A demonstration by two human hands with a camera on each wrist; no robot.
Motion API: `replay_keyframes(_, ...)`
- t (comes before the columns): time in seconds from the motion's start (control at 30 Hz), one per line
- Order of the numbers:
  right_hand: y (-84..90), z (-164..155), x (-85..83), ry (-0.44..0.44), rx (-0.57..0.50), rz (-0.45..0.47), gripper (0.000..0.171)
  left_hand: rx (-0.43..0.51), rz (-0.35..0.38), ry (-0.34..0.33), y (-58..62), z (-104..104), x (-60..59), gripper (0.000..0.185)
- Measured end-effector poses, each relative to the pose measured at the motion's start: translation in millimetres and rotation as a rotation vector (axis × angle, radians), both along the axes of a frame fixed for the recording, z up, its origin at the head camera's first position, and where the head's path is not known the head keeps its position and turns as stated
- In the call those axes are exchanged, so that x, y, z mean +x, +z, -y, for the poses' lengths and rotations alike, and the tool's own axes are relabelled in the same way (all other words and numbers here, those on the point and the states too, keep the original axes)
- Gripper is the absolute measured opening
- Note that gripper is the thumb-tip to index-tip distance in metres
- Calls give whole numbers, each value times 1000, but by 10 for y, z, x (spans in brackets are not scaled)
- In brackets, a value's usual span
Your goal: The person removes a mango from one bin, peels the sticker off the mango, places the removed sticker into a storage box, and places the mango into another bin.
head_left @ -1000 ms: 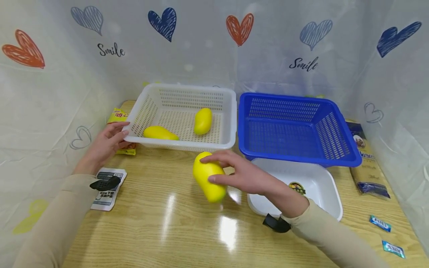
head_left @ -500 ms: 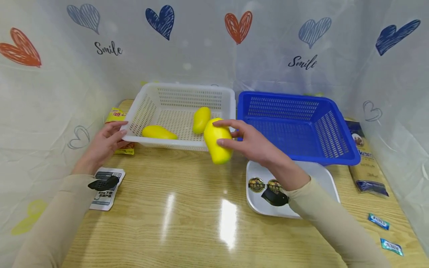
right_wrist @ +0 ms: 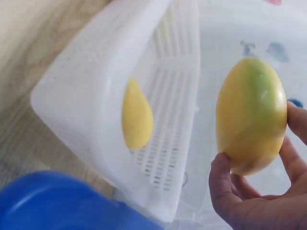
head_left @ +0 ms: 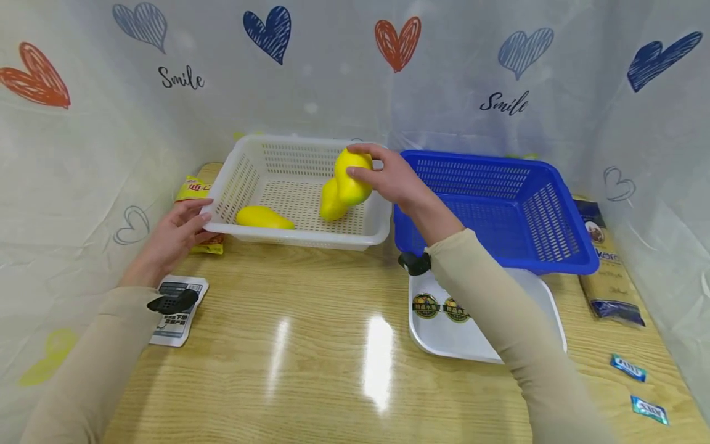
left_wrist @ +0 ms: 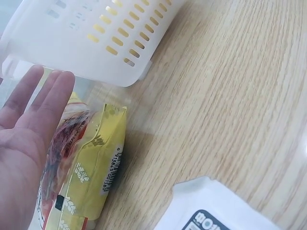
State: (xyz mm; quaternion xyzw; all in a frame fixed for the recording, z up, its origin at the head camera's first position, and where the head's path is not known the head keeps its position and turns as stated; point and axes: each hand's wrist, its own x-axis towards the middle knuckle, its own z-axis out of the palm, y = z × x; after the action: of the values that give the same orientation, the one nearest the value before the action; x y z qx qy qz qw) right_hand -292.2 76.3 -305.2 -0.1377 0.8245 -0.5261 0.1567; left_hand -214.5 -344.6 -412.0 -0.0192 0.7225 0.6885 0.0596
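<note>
Right hand [head_left: 391, 179] grips a mango [head_left: 352, 176] over the white basket [head_left: 244, 179], above two mangoes already inside. Left hand [head_left: 174, 237], fingers straight, rests against the basket's corner, steadying it.

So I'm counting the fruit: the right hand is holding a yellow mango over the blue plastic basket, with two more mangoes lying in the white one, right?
Not quite. In the head view the right hand holds the yellow mango over the white plastic basket, not the blue plastic basket. Two more yellow mangoes do lie in the white one.
</note>
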Motion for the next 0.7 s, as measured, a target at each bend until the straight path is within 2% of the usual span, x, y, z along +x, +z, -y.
replay_keyframes(0.2,-34,144,-311,-77,28,43,50,28,-17,-8,-5,16,8,51)
replay_keyframes(0.33,-66,209,-454,-93,73,10,49,-1,7,5,8,12,4,53)
replay_keyframes(0.53,-153,302,-593,-50,178,-96,47,-26,38,13,29,4,-2,57)
replay_keyframes(0.7,-242,387,-635,-11,256,-127,46,-29,31,19,37,-1,8,55)
